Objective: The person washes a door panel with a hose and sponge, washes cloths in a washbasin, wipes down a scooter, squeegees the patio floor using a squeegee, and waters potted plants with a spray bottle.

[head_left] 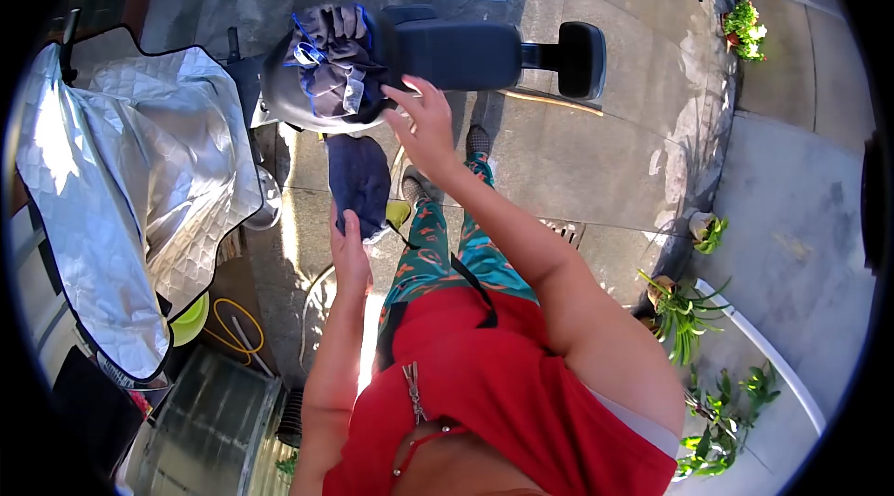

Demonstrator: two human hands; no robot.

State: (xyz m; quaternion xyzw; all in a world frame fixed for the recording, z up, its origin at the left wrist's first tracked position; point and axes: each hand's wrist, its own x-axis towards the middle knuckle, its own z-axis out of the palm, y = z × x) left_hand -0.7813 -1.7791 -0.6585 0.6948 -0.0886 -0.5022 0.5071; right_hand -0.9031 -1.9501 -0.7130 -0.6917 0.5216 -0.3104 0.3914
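My left hand (pixel 350 258) grips the lower end of a dark navy cloth (pixel 358 175), with the thumb lying over it. The cloth hangs beside a black padded seat (pixel 461 56). On the rounded left part of that seat lies a bunched grey garment (pixel 340 54) with blue trim, a drawstring and a pale label. My right hand (pixel 426 123) is near the seat's lower edge, fingers apart and holding nothing; whether a fingertip touches the seat I cannot tell.
A silver quilted cover (pixel 177 161) drapes at the left, above a green basin (pixel 190 319) and a yellow hose (pixel 233 328). A black pad (pixel 582 60) extends from the seat's right end. Potted plants (pixel 684 314) and a white pipe (pixel 759 356) line the right side.
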